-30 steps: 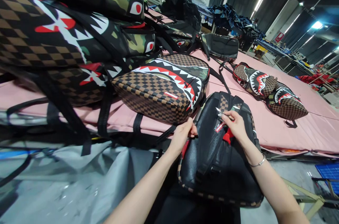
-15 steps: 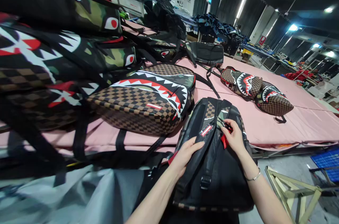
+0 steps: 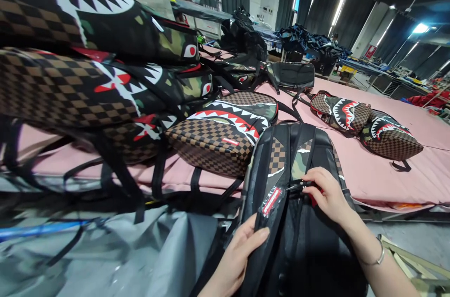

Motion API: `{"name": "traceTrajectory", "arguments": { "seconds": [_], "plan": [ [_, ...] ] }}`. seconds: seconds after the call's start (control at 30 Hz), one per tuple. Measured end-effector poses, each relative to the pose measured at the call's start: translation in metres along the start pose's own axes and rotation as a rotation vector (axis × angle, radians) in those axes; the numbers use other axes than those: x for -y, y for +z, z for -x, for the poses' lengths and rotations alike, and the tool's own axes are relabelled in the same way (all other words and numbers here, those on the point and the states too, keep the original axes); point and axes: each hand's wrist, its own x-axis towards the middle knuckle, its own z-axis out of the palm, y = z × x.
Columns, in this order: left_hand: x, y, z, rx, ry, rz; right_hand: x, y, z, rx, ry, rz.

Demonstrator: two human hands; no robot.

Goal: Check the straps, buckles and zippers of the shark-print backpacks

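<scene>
A black backpack (image 3: 325, 241) stands upright before me, its back panel and shoulder straps facing me. My left hand (image 3: 242, 250) grips the left shoulder strap (image 3: 262, 259), thumb on top, just below a red-and-white label (image 3: 271, 201) under clear film. In my right hand (image 3: 325, 191) is a slim, dark pointed tool that looks like thread snips (image 3: 297, 186). Its tip points left, close to the strap by the label. A bit of red material shows under the right fingers; what it belongs to is hidden.
Left of me, backpacks with shark-mouth prints (image 3: 116, 86) are stacked, straps dangling over the table edge. A checkered backpack (image 3: 214, 142) lies beside mine on the pink table cover (image 3: 379, 175). Two smaller shark-print bags (image 3: 393, 135) lie to the right. Grey sheeting (image 3: 151, 250) hangs below the edge.
My view has shifted left and closer to the backpack. The tool's tip has come down from the upper straps to beside the label. My left hand keeps hold of the strap.
</scene>
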Motion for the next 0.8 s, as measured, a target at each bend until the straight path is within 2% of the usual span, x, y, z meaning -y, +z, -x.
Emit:
{"name": "traceTrajectory", "arguments": {
  "seconds": [0.13,0.27,0.43,0.67,0.8],
  "plan": [
    [0.002,0.001,0.016,0.011,-0.003,0.024,0.006,-0.011,-0.006,0.125,-0.062,-0.020],
    [0.002,0.002,0.032,-0.015,0.012,-0.018,0.015,-0.022,-0.024,0.273,-0.187,-0.006],
    [0.003,0.006,0.047,-0.007,0.118,-0.048,0.035,-0.032,-0.052,0.471,-0.358,-0.030],
    [-0.001,-0.001,0.062,0.133,0.199,-0.139,0.056,-0.028,-0.060,0.505,-0.465,-0.021],
    [-0.003,-0.003,0.068,0.122,0.219,-0.168,0.059,-0.027,-0.055,0.494,-0.502,-0.010]
  ]
}}
